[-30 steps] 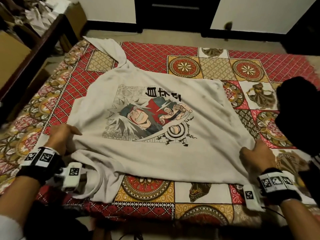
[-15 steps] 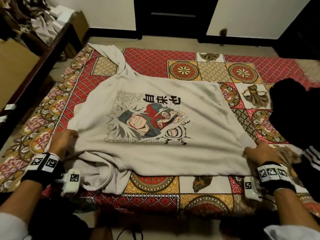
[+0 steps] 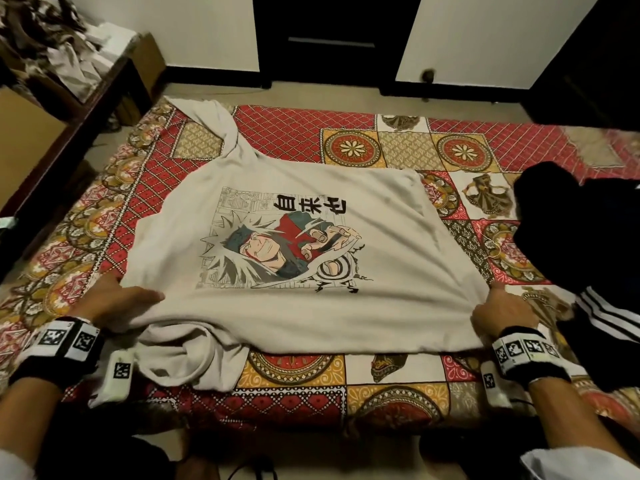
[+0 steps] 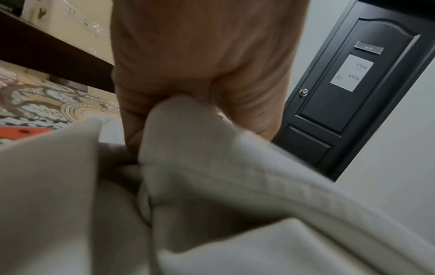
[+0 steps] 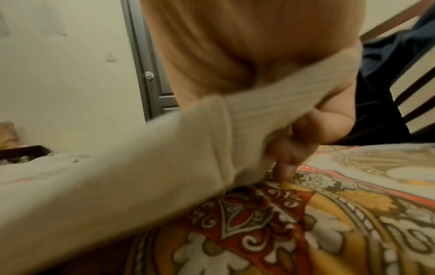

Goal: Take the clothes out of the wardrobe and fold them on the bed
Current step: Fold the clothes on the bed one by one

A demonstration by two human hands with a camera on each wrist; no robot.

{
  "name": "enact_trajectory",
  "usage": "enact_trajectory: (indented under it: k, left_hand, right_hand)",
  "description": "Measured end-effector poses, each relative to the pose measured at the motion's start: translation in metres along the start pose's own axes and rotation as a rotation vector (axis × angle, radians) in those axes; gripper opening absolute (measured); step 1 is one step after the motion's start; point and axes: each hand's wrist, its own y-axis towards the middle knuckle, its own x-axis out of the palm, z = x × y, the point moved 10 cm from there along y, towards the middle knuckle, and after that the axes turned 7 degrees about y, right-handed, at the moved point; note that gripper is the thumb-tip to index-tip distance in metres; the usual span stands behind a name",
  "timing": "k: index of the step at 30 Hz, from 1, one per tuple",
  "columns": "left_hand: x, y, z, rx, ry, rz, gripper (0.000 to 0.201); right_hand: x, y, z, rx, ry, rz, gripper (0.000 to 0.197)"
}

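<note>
A pale grey sweatshirt [image 3: 277, 202] with an anime print lies spread sideways on the patterned bed [image 3: 346, 140]. Its far sleeve runs toward the bed's far left corner, and its near sleeve is bunched at the front edge. My left hand [image 3: 117, 299] grips the sweatshirt's left end, with cloth [image 4: 188, 148] bunched between thumb and fingers. My right hand [image 3: 502, 313] pinches the ribbed hem [image 5: 270, 104] at the right end, just above the bedcover [image 5: 306, 223].
A black garment [image 3: 571, 230] with white stripes lies heaped on the bed's right side, close to my right hand. A dark wooden table [image 3: 86, 98] piled with clutter stands left of the bed. A dark door [image 3: 332, 39] is beyond the far edge.
Both hands kept their hold on the sweatshirt's ends and drew it slightly toward the near edge. The view has shifted a little; the sweatshirt lies flatter.
</note>
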Motion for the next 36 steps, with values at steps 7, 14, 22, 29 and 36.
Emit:
enact_trajectory:
  k: [7,14,22,29,36]
  left_hand:
    - [0.028,-0.009,-0.005,0.178,0.182,-0.263,0.093]
    - [0.009,-0.01,-0.018,0.131,0.405,-0.33,0.083]
    - [-0.011,0.005,-0.039,0.039,0.355,-0.091,0.112]
    - [-0.013,-0.005,-0.019,0.162,0.422,0.008,0.1]
    - [-0.026,0.01,-0.013,0.036,0.418,-0.252,0.036]
  right_hand:
    - [0.023,0.011,0.009,-0.011,0.124,-0.261,0.078]
    - [0.02,0.017,0.018,0.019,0.099,-0.217,0.054]
    - [-0.015,-0.023,-0.026,-0.143,-0.1,0.063,0.09]
    - [0.003,-0.068,-0.105,-0.544,0.21,-0.005,0.046]
    - [0.019,-0.084,-0.122,-0.63,0.12,-0.076,0.027]
